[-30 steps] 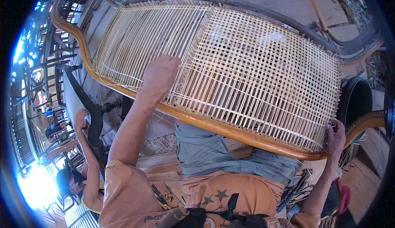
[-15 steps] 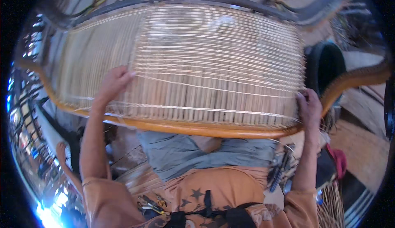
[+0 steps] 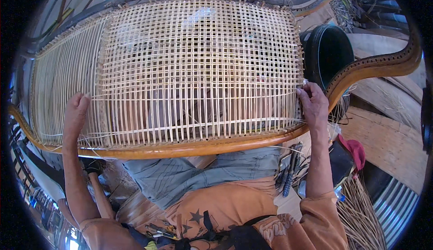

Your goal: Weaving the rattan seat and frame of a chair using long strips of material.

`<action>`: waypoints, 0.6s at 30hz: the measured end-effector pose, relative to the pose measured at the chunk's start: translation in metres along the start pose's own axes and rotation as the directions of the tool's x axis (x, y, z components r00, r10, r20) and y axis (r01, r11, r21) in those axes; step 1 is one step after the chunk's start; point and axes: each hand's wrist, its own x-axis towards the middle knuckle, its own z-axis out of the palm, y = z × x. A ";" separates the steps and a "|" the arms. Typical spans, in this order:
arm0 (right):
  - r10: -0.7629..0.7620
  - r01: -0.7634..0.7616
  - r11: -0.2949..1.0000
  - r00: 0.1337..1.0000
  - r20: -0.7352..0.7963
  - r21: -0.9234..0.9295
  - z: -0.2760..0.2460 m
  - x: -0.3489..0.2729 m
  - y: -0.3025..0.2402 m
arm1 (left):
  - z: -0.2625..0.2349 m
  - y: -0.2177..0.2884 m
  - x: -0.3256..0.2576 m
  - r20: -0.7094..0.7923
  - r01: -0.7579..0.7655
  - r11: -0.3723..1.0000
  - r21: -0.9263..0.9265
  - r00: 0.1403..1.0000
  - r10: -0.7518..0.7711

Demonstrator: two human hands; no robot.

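Observation:
A woven cane panel [image 3: 203, 51] stretches across an orange-brown curved wooden frame [image 3: 198, 151] over my lap. Its upper part is an open grid, while the strip nearest me has mostly upright strands. Left of the grid is a section [image 3: 63, 76] of closely laid strands. My left hand [image 3: 76, 114] is closed in a pinch over that section, at the end of a pale cane strand [image 3: 180, 99] running across the panel. At the grid's right edge, my right hand [image 3: 314, 105] pinches the strand's other end; its fingertips partly hide it.
A dark round bucket [image 3: 331, 51] stands right of the panel, behind the frame's curved arm [image 3: 383, 66]. A red cap [image 3: 353, 154], a bundle of cane [image 3: 363, 214] and corrugated sheet [image 3: 399, 209] lie to the right. Hand tools [image 3: 160, 232] lie beside my waist.
My view has shifted, so the panel sits farther left and looks sharper. My hands still hold the strand at both sides; it now lies straighter across the grid, where before it slanted.

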 end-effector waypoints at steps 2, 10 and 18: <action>0.018 -0.018 1.000 1.000 0.010 -0.018 0.001 0.001 -0.003 | 0.002 -0.013 0.002 0.008 0.084 0.989 -0.120 0.996 -0.083; 0.123 -0.125 0.991 0.991 0.043 0.043 -0.004 0.004 -0.009 | -0.005 -0.024 0.003 0.202 0.305 0.771 -0.559 0.952 -0.230; 0.278 -0.331 0.921 0.927 0.251 0.205 -0.020 0.019 -0.002 | -0.002 -0.040 0.007 0.221 0.322 0.664 -0.675 0.947 -0.234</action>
